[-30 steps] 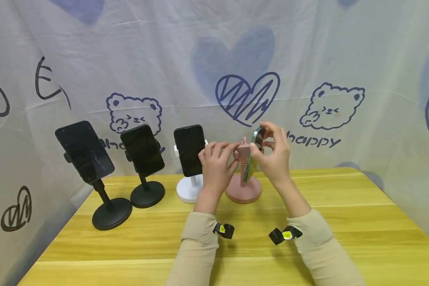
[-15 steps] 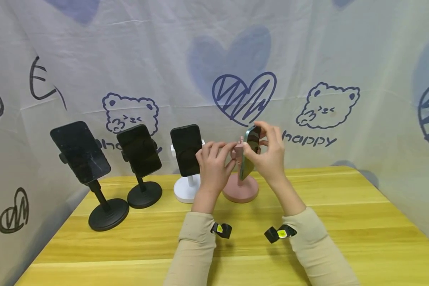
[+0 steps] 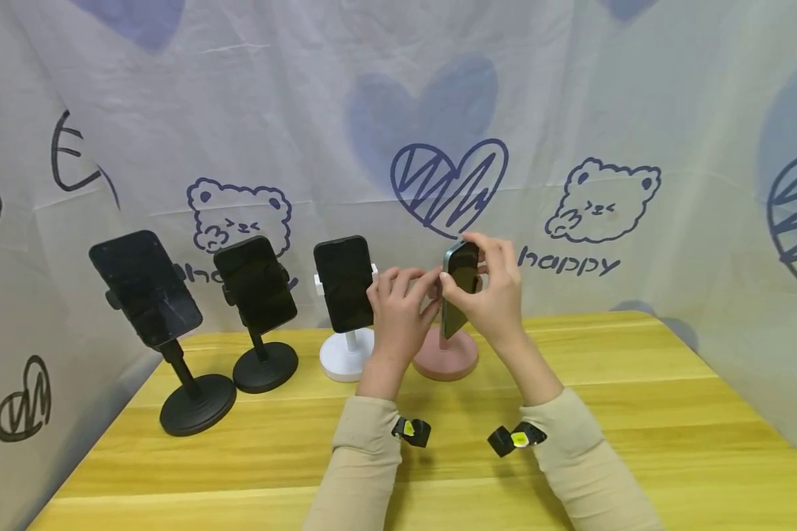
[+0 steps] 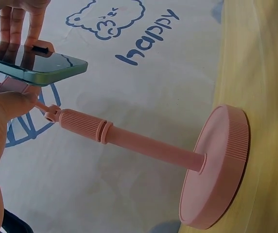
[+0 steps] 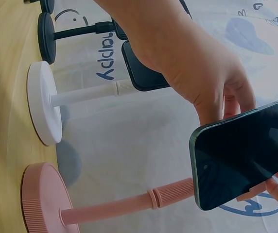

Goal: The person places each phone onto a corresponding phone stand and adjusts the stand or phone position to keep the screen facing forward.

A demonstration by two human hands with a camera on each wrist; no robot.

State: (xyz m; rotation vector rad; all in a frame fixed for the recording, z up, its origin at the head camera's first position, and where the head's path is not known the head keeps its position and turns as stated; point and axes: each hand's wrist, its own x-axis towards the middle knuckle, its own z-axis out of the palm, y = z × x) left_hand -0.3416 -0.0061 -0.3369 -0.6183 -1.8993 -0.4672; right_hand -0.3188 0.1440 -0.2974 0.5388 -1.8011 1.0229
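Observation:
A pink phone stand (image 3: 446, 358) stands upright on the table, its round base and ribbed pole plain in the left wrist view. My left hand (image 3: 398, 310) holds the pink clamp head at the top, thumb and fingers pinching it; most of that head is hidden behind hand and phone. The phone (image 3: 461, 276), dark-screened with a green edge, is held by its edges in my right hand (image 3: 494, 302). It stands tilted on its side against the clamp head. Its screen (image 5: 246, 150) faces the right wrist camera. Whether the clamp grips it, I cannot tell.
Left of my hands a white stand (image 3: 348, 355) carries a phone. Beyond it are a black stand (image 3: 266, 366) and a taller black stand (image 3: 198, 404), each with a dark phone. A patterned white cloth (image 3: 292, 110) hangs behind the wooden table (image 3: 637, 413).
My right hand has brought the phone leftward, up against the pink clamp head, and turned its screen more into view. My left hand keeps its hold on the head. The camera view shifts slightly.

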